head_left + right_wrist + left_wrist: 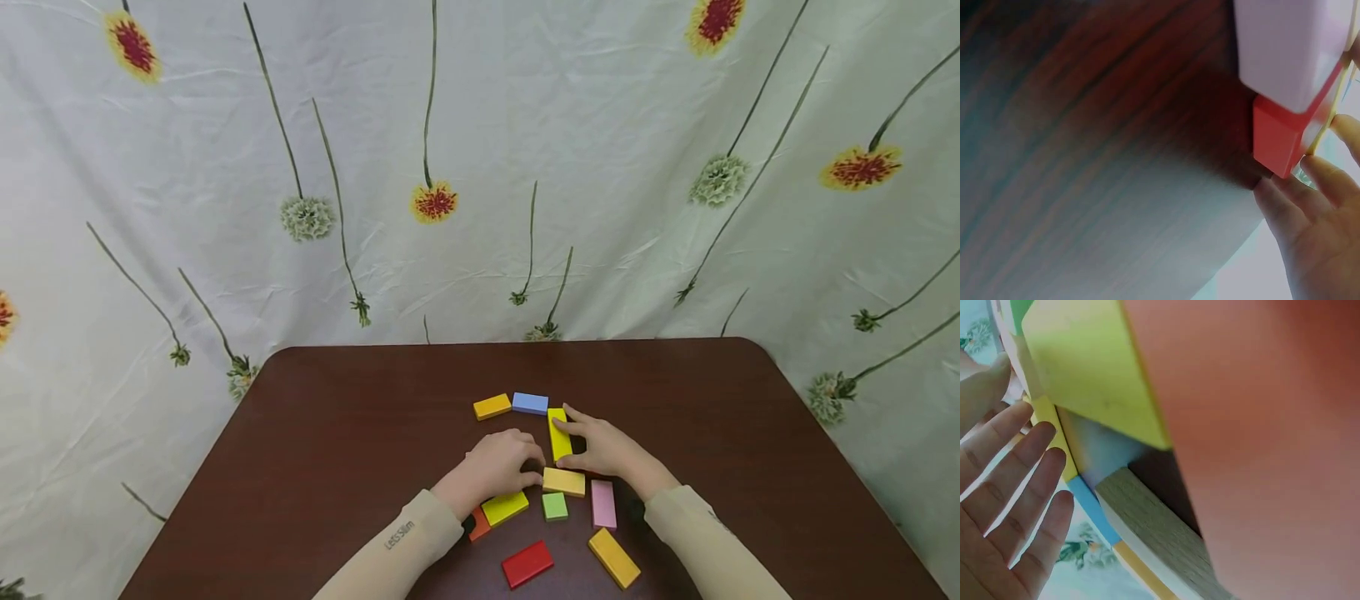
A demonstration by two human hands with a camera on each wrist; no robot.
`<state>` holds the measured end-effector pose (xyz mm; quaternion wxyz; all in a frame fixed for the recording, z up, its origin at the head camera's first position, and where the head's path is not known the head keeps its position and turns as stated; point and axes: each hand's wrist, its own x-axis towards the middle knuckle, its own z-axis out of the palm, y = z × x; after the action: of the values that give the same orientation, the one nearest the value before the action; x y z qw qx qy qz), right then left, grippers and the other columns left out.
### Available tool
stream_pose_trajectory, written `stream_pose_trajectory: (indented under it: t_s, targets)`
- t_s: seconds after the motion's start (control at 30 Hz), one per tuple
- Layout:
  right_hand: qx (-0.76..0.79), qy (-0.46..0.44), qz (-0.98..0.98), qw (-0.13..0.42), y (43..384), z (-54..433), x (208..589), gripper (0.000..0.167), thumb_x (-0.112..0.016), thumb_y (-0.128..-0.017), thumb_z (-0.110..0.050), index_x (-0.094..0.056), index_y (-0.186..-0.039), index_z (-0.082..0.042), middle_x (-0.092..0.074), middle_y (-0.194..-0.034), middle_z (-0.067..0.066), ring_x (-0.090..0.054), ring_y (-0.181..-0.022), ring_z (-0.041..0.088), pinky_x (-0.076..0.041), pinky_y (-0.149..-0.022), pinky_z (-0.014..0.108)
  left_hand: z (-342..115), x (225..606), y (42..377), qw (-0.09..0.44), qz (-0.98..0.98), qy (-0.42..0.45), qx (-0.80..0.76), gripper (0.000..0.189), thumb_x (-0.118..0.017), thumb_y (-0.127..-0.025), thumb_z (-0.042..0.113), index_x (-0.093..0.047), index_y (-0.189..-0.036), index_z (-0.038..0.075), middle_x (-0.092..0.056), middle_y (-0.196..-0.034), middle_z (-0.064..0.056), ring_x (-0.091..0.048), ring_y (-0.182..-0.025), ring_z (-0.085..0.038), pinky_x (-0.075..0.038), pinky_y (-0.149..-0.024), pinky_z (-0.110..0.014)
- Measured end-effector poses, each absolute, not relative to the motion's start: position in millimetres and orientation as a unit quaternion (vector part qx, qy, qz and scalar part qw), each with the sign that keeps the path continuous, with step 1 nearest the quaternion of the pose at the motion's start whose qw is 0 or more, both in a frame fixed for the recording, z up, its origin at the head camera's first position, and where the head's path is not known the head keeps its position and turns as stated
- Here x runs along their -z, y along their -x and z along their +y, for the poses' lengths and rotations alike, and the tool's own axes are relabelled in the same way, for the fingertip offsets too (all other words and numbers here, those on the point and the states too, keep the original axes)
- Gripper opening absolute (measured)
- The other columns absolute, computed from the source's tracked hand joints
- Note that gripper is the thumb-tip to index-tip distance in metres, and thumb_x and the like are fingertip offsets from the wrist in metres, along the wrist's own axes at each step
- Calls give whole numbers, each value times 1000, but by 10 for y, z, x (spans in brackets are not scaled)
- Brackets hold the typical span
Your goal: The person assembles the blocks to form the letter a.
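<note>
My right hand (609, 447) pinches a yellow block (558, 435) lying lengthwise on the dark table, thumb by its near end and index finger over its far part. My left hand (501, 465) is just left of it, fingers extended in the left wrist view, fingertips close to the left end of a tan block (564, 482). A green block (555, 507) lies just in front of the tan one. Under the right hand sits a red block (1277, 134), mostly hidden in the head view. A brown wood-grained block (1147, 512) is hidden behind the left hand there.
An orange-yellow block (492, 407) and a blue block (530, 403) lie behind the hands. Nearer are a lime block (506, 507), an orange block (480, 525), a pink block (603, 504), a red one (527, 564) and an amber one (614, 559). A flowered cloth (480, 125) hangs behind the table (360, 400).
</note>
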<state>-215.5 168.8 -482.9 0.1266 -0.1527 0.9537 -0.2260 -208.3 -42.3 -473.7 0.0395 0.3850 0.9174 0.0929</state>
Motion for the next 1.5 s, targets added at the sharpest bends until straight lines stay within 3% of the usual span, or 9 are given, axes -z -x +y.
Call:
stream_pose_trajectory:
  t_s: [0.27, 0.87, 1.5]
  targets:
    - [223, 148, 955, 125, 2146, 1690, 4828, 67, -77, -84, -30, -52, -144, -13, -35, -158, 14, -44, -138, 40, -42, -107, 57, -283, 4739, 2051, 49, 919, -389, -43, 30, -77, -84, 41, -77, -109, 24, -70, -102, 9, -61, -92, -8, -54, -84, -23]
    - [222, 141, 956, 133, 2171, 1678, 4830, 70, -78, -83, -35, -51, -145, -15, -33, -159, 13, -42, -139, 39, -41, -109, 56, -575, 4708, 2158, 61, 924, -376, -39, 24, -81, -81, 37, -77, -95, 19, -67, -95, 7, -50, -83, -8, -49, -73, -20]
    - [220, 148, 955, 134, 2176, 1690, 4843, 70, -77, -84, -38, -52, -144, -15, -33, -159, 13, -42, -139, 39, -41, -109, 55, -581, 4685, 2223, 71, 933, -351, -40, 24, -80, -82, 38, -77, -95, 18, -67, -101, 5, -53, -89, -12, -51, -80, -24]
